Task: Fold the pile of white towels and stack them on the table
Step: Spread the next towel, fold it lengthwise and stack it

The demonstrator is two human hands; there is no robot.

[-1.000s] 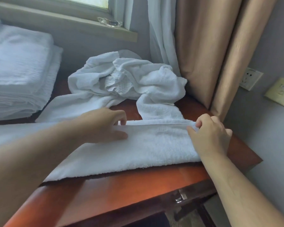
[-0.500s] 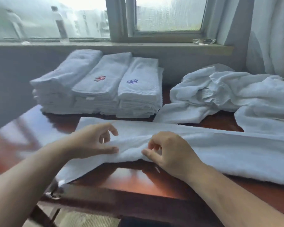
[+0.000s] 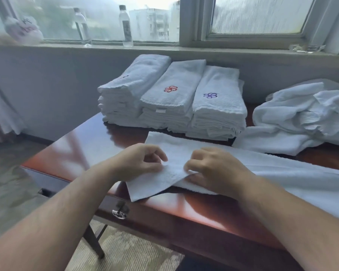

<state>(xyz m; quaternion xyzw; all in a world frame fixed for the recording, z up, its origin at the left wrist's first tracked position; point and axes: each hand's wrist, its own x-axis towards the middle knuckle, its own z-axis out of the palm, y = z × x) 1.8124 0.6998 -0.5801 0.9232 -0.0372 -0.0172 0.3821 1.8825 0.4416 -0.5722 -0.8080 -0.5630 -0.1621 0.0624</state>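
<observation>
A long white towel [image 3: 272, 173], folded lengthwise, lies across the red-brown table [image 3: 90, 145]. At its left end my left hand [image 3: 143, 161] pinches the upper layer with curled fingers. Close beside it my right hand [image 3: 213, 169] pinches the same end, where a corner lifts off the lower layer. Behind them stand three stacks of folded white towels [image 3: 176, 102], two with flower emblems. A crumpled pile of unfolded towels [image 3: 301, 116] lies at the right.
Two water bottles [image 3: 125, 26] and a pink bag [image 3: 23, 29] stand on the window sill behind the table. A glass ashtray [image 3: 307, 48] sits on the sill at right. A drawer handle [image 3: 120, 212] shows on the table's front edge.
The view swung left from the towel's right end to its left end. Both hands moved along the towel to the left end and now pinch its corner layers close together.
</observation>
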